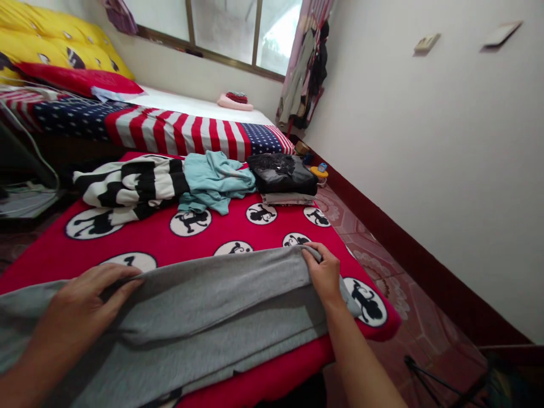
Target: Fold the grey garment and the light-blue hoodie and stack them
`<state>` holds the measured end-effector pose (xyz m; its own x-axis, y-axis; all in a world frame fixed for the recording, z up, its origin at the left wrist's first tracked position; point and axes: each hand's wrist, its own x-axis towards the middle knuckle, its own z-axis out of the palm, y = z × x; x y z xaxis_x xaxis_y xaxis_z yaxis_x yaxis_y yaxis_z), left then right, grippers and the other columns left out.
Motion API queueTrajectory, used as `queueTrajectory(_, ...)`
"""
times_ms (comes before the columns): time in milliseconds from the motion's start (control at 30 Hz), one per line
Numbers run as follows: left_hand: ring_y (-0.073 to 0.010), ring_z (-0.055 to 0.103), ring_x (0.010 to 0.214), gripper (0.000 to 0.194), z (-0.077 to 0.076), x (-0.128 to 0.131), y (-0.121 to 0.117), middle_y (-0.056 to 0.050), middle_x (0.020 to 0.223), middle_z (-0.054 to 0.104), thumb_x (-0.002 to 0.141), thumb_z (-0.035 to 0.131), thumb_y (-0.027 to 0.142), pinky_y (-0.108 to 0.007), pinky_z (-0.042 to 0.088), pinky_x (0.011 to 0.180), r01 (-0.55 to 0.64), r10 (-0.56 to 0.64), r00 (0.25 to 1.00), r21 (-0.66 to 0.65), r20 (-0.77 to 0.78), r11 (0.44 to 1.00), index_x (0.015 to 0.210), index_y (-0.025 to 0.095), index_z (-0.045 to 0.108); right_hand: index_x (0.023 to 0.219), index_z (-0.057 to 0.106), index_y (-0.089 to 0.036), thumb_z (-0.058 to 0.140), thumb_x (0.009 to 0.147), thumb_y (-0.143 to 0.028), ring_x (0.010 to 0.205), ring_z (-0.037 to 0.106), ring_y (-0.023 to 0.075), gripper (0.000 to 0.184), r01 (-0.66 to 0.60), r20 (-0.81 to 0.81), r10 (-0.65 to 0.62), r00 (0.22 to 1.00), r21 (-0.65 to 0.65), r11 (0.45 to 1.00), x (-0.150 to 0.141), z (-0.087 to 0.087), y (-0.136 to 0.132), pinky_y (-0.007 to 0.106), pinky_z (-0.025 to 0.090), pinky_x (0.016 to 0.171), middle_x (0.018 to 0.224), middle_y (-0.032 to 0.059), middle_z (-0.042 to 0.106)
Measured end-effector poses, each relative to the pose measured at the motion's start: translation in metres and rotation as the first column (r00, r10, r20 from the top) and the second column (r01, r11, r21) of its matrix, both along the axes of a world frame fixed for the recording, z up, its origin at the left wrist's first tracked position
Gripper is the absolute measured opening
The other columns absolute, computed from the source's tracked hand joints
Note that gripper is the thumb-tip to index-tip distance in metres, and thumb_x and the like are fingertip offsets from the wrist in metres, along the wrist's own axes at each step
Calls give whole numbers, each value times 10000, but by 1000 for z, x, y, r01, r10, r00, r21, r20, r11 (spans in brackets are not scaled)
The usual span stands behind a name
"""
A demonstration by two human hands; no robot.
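Grey trousers, or a similar long grey garment, stretch across the near side of a red blanket printed with black figures in white circles. My left hand pinches the upper edge of the cloth at the left, thumb and fingers closed on it. At the right end, my right hand grips the same edge near a leg end or hem. Between the hands the edge runs fairly straight, with soft folds below. The garment's left end runs out of the frame.
Farther back lie a black-and-white striped garment, a crumpled light-blue garment and a stack of folded dark clothes. A bed with a stars-and-stripes cover stands behind. To the right are a white wall and tiled floor, with thin black legs low down.
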<state>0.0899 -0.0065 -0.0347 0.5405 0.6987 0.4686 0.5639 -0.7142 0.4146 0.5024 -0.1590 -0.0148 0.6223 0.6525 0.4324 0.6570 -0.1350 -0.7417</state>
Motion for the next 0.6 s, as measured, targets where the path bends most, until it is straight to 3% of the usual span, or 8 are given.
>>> queueTrajectory(67, -287, 618, 884, 156, 8, 16, 0, -8, 930, 674, 878, 492, 410, -407, 460, 748, -108, 109, 994, 38, -3, 993, 922, 307, 601, 925, 696, -190, 617, 803, -368, 820, 660, 221, 229, 2, 3, -2, 1000, 0, 1000, 5, 7, 1, 318, 484, 771, 878, 65, 726)
queueTrajectory(133, -278, 619, 910, 191, 8, 28, -1, -37, 942, 666, 878, 508, 411, -425, 474, 815, -124, 127, 991, 74, -31, 989, 896, 257, 619, 909, 699, -187, 620, 791, -393, 805, 660, 222, 250, -1, 5, 1, 1000, -13, 1000, 9, 9, 0, 311, 486, 756, 857, 66, 726)
queueTrajectory(267, -314, 530, 1156, 285, 1, 42, -12, -132, 1224, 576, 850, 577, 282, -495, 426, 996, -206, 217, 974, 153, -65, 967, 1115, 185, 619, 931, 709, -197, 617, 768, -480, 808, 660, 250, 339, 38, 74, -31, 997, -95, 995, 19, -1, -6, 331, 489, 732, 858, 81, 726)
queueTrajectory(367, -300, 432, 1299, 319, -1, 45, -26, -137, 1368, 487, 852, 568, 163, -504, 367, 1083, -174, 188, 978, 146, -88, 974, 1167, 195, 607, 1023, 697, -195, 536, 803, -540, 830, 649, 311, 440, 142, 307, -83, 948, -175, 974, 26, -14, -5, 415, 489, 727, 917, 119, 712)
queueTrajectory(433, -272, 432, 1310, 298, 0, 44, -34, -121, 1391, 477, 855, 547, 120, -479, 366, 1098, -125, 134, 987, 101, -88, 987, 1131, 203, 623, 1115, 658, -166, 447, 857, -527, 968, 614, 361, 491, 124, 486, -36, 873, -150, 981, 23, -19, 0, 489, 473, 809, 1076, 162, 672)
queueTrajectory(533, -219, 525, 1214, 338, 9, 32, -40, -87, 1316, 557, 840, 506, 57, -394, 436, 1042, -82, 83, 994, 15, -76, 997, 1111, 211, 637, 1168, 614, -171, 431, 904, -467, 1080, 574, 350, 437, -52, 559, 83, 825, -72, 996, -5, -19, 6, 519, 433, 931, 1166, 149, 632)
queueTrajectory(600, -192, 585, 1109, 392, 18, 16, -37, -62, 1192, 635, 811, 464, 10, -352, 473, 980, -108, 106, 992, -21, -73, 994, 1088, 215, 652, 1111, 624, -216, 482, 909, -434, 1035, 604, 295, 329, -268, 501, 273, 821, -83, 960, -34, -18, 6, 470, 459, 929, 1117, 102, 649)
